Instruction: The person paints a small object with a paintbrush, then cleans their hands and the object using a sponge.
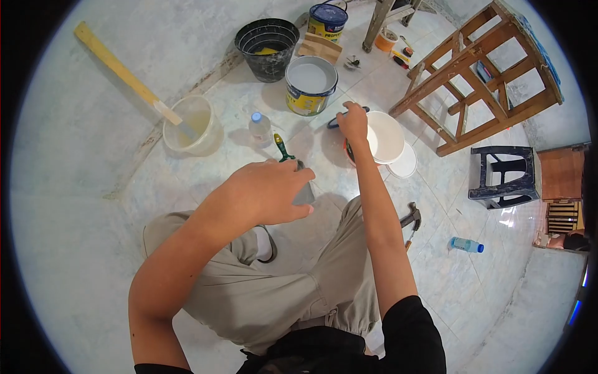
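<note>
My left hand (277, 192) hangs in front of my lap, thumb and fingers spread. Beneath its fingers shows a flat grey piece (306, 194), partly covered by the hand. A paintbrush with a green and yellow handle (280, 146) sticks out just beyond the knuckles. Farther out, my right hand (353, 123) is closed on a narrow dark blue piece (335, 123), whose middle the fingers hide. It is at the left rim of a white tub (387, 138); my wrist overlaps this tub. A round white lid (404, 161) lies beside the tub.
Ahead stand an open paint pail (311, 80), a black bucket (266, 53) and a clear bottle (260, 131). A translucent bucket (208, 138) is by the left wall. On the right are a wooden frame (451, 87), a dark stool (503, 176), a hammer (411, 219) and another bottle (466, 244).
</note>
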Available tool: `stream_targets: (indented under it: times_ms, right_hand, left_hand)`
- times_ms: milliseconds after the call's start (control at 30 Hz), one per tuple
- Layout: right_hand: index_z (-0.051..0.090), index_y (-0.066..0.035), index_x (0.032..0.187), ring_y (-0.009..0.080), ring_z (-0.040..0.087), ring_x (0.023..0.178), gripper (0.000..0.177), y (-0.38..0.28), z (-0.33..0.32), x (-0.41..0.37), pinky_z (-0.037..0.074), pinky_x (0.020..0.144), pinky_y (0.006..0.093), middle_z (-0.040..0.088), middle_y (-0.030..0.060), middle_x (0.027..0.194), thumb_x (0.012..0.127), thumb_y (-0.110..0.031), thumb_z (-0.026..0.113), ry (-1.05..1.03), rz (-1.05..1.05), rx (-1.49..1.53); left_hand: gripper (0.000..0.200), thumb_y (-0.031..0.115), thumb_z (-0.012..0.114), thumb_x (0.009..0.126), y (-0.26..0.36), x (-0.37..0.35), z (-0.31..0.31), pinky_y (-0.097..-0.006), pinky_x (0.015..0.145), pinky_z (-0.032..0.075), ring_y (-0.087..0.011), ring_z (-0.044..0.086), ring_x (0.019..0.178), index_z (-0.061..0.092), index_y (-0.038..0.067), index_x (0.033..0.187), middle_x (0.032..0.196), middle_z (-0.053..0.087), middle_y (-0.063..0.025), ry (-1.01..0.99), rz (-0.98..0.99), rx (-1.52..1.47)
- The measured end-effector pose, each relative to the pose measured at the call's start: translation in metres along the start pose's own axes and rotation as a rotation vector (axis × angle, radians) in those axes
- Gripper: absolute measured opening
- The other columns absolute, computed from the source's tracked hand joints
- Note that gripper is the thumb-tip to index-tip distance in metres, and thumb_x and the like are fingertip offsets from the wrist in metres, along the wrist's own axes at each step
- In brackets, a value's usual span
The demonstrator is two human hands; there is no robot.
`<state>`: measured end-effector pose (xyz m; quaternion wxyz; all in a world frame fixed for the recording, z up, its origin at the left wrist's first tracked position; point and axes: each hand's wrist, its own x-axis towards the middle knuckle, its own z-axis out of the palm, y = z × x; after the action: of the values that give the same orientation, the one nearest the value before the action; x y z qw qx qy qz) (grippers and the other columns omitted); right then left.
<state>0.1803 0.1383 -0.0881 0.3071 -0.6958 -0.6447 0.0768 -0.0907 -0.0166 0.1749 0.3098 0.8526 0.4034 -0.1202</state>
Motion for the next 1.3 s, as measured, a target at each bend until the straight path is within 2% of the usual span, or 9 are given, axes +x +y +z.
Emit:
stream_targets:
  times_ms: [33,133,233,333,367,500,600,800,1300]
  right_hand:
    - [0.071,0.000,0.112,0.0410,0.068,0.096,0.036,0.005,0.009,0.004,0.056,0.085,0.0461,0.070,0.0232,0.107,0.079,-0.016,0.070,-0.037,-0.016,0.031]
    - [0.073,0.002,0.108,0.0317,0.073,0.090,0.029,0.016,0.047,0.020,0.059,0.082,0.0412,0.073,0.0229,0.100,0.086,-0.017,0.065,-0.103,0.085,0.166]
    - [0.067,0.006,0.117,0.0288,0.073,0.089,0.037,0.013,0.077,0.040,0.062,0.078,0.0409,0.072,0.0201,0.107,0.095,-0.024,0.063,-0.207,0.425,0.548]
    - [0.055,0.012,0.129,0.0311,0.072,0.088,0.051,0.003,0.090,0.057,0.065,0.072,0.0408,0.067,0.0198,0.115,0.099,-0.029,0.061,-0.095,0.750,0.889]
    - [0.045,0.021,0.128,0.0351,0.073,0.086,0.058,0.002,0.091,0.063,0.066,0.068,0.0399,0.062,0.0259,0.120,0.097,-0.025,0.065,-0.079,0.760,1.023]
    - [0.051,0.021,0.104,0.0336,0.073,0.077,0.039,-0.005,0.095,0.081,0.067,0.066,0.0384,0.064,0.0304,0.104,0.091,-0.010,0.070,-0.061,0.859,0.995]
    - [0.054,0.021,0.102,0.0336,0.073,0.075,0.034,0.001,0.106,0.085,0.067,0.065,0.0378,0.065,0.0270,0.097,0.088,-0.005,0.071,-0.037,0.917,1.103]
    - [0.055,0.020,0.096,0.0318,0.072,0.075,0.030,-0.006,0.095,0.086,0.067,0.066,0.0345,0.064,0.0240,0.095,0.081,0.001,0.072,0.012,0.883,1.038]
    - [0.054,0.019,0.092,0.0293,0.071,0.071,0.030,-0.001,0.110,0.083,0.067,0.067,0.0340,0.063,0.0209,0.090,0.081,-0.004,0.070,0.074,0.844,1.114]
  left_hand:
    - [0.055,0.039,0.066,0.090,0.000,-0.001,0.000,-0.0452,0.094,0.051,-0.0336,0.062,0.113,0.058,0.007,0.134,0.121,0.064,-0.0144,-0.002,0.000,-0.001]
    - [0.053,0.039,0.066,0.091,0.001,-0.006,0.000,-0.0453,0.094,0.051,-0.0339,0.062,0.112,0.058,0.008,0.133,0.120,0.064,-0.0145,0.023,0.016,0.008]
    - [0.052,0.038,0.065,0.091,-0.005,-0.013,0.001,-0.0455,0.094,0.051,-0.0346,0.062,0.110,0.058,0.008,0.133,0.120,0.064,-0.0146,0.035,-0.004,-0.003]
    - [0.052,0.038,0.065,0.091,-0.014,-0.021,-0.003,-0.0453,0.095,0.051,-0.0348,0.061,0.110,0.058,0.008,0.134,0.121,0.064,-0.0147,0.013,-0.051,-0.016]
    - [0.053,0.038,0.065,0.091,-0.017,-0.023,-0.005,-0.0452,0.095,0.050,-0.0348,0.061,0.110,0.057,0.008,0.134,0.121,0.063,-0.0147,0.015,-0.065,-0.010]
    - [0.054,0.038,0.065,0.091,-0.024,-0.034,-0.014,-0.0448,0.095,0.050,-0.0351,0.060,0.110,0.056,0.009,0.135,0.122,0.062,-0.0148,0.023,-0.094,-0.022]
    - [0.054,0.038,0.065,0.092,-0.027,-0.041,-0.017,-0.0446,0.095,0.050,-0.0353,0.060,0.110,0.056,0.008,0.135,0.122,0.062,-0.0146,0.028,-0.106,-0.043]
    - [0.054,0.040,0.065,0.092,-0.034,-0.049,-0.015,-0.0442,0.095,0.050,-0.0346,0.060,0.109,0.056,0.008,0.135,0.121,0.062,-0.0144,0.038,-0.124,-0.059]
    - [0.054,0.038,0.064,0.092,-0.039,-0.055,-0.019,-0.0434,0.093,0.051,-0.0334,0.061,0.108,0.056,0.007,0.136,0.120,0.063,-0.0139,0.082,-0.134,-0.063]
